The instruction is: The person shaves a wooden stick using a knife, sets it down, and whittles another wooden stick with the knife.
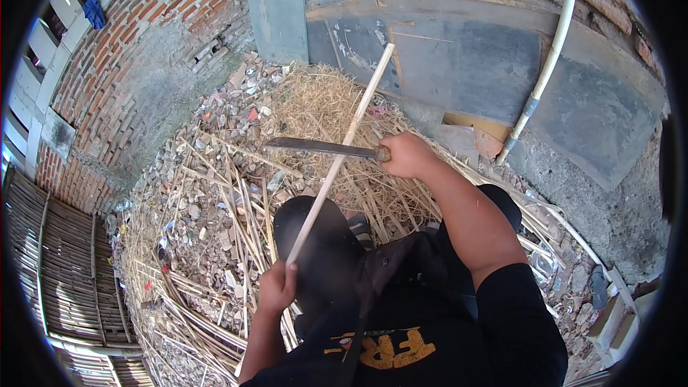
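Shirt [466, 347] nearest; machete [312, 145] edge crosses stick [323, 193], tip free.

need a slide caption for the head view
Right hand holding a machete across a pale stick held in the left hand.

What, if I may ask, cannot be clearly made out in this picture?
All in the head view:
- Grip of the long knife: mostly covered by the right hand.
- Lower end of the stick: hidden in the left hand.
- Blue item, upper left: too small to identify.
- Slatted panel, lower left: cut off by the picture's dark round border.
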A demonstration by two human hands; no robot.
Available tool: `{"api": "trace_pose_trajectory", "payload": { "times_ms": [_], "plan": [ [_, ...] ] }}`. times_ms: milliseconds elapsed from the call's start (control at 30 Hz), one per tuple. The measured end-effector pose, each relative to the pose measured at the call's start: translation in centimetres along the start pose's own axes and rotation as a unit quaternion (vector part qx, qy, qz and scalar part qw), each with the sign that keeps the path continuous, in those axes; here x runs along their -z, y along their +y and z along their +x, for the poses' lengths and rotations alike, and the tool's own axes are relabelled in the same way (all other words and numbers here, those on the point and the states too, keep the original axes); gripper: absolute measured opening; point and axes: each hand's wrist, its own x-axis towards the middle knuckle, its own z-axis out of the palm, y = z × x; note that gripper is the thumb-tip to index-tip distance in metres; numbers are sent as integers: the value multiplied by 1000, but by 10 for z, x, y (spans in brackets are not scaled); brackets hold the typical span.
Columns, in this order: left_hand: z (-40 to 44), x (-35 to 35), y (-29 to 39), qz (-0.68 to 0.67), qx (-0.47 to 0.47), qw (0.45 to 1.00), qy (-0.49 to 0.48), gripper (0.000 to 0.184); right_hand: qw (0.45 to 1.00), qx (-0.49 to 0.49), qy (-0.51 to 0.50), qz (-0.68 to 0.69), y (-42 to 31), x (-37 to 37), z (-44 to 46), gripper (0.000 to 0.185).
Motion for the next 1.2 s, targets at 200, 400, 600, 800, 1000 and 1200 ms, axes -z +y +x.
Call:
{"api": "trace_pose_trajectory", "payload": {
  "times_ms": [200, 400, 600, 800, 1000, 1200],
  "plan": [
    [-1, -1, -1, 28, -13, 999, 15, 40, 1000, 9, -1, 0, 5, -6, 4, 25],
    [-2, -2, 1, 21, -8, 1000, 15, 39, 1000, 20, 16, -11, 10, -11, 5, 26],
    [-2, -1, 4, 25, -7, 1000, 18, 39, 1000, 20, 5, -8, 12, -12, 6, 25],
    [-2, -2, 8, 41, -21, 998, 34, 38, 1000, 15, 4, -7, 8, -8, 4, 24],
    [-2, -2, 8, 43, -19, 998, 34, 37, 1000, 8, -11, -8, 7, -6, 4, 26],
    [-2, -2, 9, 34, -16, 999, 35, 37, 1000, 15, -3, 3, 9, -11, 6, 28]
  ]
}}
